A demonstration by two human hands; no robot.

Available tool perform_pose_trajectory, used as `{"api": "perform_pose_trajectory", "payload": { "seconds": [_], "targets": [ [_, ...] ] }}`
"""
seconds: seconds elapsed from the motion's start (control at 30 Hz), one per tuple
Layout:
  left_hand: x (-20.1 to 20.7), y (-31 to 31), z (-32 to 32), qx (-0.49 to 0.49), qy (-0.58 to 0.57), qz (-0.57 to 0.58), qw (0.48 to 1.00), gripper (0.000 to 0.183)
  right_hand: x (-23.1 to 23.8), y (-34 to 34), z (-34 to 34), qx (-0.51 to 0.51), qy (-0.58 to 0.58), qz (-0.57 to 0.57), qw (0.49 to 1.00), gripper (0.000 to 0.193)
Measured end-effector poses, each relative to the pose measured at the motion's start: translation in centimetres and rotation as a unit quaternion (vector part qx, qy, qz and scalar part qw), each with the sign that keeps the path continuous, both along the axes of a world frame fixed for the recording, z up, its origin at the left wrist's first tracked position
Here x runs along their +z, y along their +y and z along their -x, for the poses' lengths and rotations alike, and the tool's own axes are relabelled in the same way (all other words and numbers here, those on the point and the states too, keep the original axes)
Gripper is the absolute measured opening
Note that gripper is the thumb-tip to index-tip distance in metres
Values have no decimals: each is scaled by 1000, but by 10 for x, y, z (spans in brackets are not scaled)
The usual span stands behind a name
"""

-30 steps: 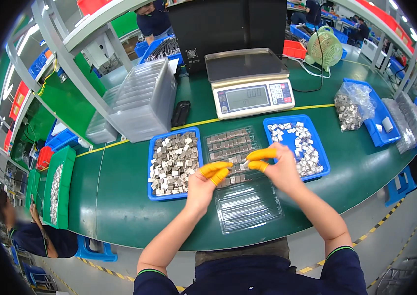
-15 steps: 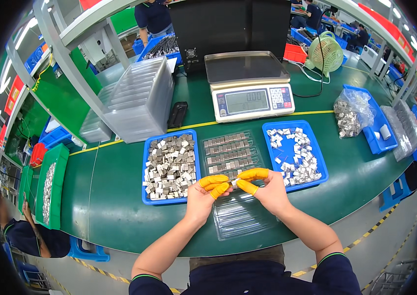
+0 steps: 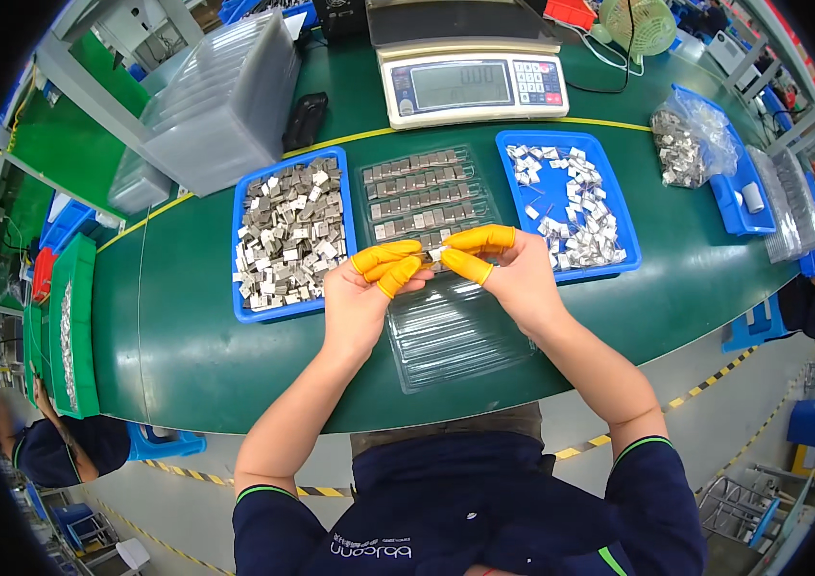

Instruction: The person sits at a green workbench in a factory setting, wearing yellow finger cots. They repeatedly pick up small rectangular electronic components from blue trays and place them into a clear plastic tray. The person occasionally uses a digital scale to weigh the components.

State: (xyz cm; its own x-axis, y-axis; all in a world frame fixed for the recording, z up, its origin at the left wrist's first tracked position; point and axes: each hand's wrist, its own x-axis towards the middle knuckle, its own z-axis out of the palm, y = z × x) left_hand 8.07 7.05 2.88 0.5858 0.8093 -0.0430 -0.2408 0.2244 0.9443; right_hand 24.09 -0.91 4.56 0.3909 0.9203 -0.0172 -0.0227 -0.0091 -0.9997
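My left hand [image 3: 369, 283] and my right hand [image 3: 503, 264] meet over a clear plastic tray [image 3: 455, 341], yellow covers on several fingertips. Pinched between them is a small silver-and-white piece [image 3: 436, 253], mostly hidden by the fingers. Above the hands, the tray's far slots hold several rows of small metal pieces [image 3: 419, 182]; its near slots are bare. To the left stands a blue bin [image 3: 240, 252] heaped with grey and silver metal pieces [image 3: 290, 226]. On the right, another blue bin [image 3: 630, 226] holds small white pieces [image 3: 585, 216], some with thin wires.
A digital scale [image 3: 470, 82] stands beyond the tray. Stacked clear trays [image 3: 220, 115] and a black object [image 3: 306, 121] are at back left. A bag of parts [image 3: 681, 149] and a blue tray [image 3: 748, 216] lie right. A green bin [image 3: 81, 336] and a seated person [image 3: 71, 446] are at far left.
The view has tilted down, so the table and bins appear higher and more of my shirt shows. Both hands stay together over the tray, still pinching the small piece.
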Motion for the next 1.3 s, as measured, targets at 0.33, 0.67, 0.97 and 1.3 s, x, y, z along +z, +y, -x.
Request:
{"api": "perform_pose_trajectory", "payload": {
  "seconds": [0.33, 0.67, 0.97, 1.3],
  "targets": [
    [0, -1, 1, 3, 19, -12, 1000, 22, 2, 0, -3, 14, -52, 19, 998, 19],
    [-1, -2, 3, 3, 37, -65, 997, 19, 11, -6, 2, -16, -186, -26, 982, 19],
    [3, 1, 9, -67, 5, -79, 995, 20, 7, -4, -17, 127, -56, 12, 990, 22],
    [5, -6, 11, -113, -41, -30, 992, 17, 5, -7, -15, 237, 157, 39, 958, 20]
  ]
}}
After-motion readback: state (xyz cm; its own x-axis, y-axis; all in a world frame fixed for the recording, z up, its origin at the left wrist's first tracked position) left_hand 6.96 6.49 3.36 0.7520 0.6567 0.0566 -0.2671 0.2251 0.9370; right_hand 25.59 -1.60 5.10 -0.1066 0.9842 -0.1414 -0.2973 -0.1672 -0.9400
